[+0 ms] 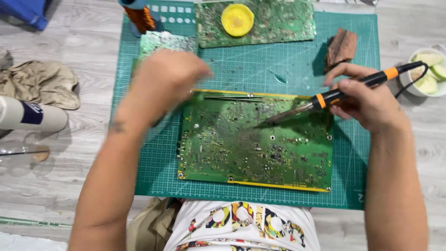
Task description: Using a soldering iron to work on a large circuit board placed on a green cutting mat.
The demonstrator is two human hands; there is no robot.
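Item: right hand (367, 104) gripping soldering iron (339, 95), tip hovering over circuit board (255, 144); left hand (165, 81) blurred, grip I cannot tell; I am judging hot-tip slippage scorching components.

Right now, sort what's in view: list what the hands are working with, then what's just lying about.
In use:
- right hand holding the soldering iron
- left hand, blurred, by the tweezers
- large green circuit board
- green cutting mat

Lying about:
- second circuit board with a yellow disc
- small board
- brown block
- white bowl
- beige cloth
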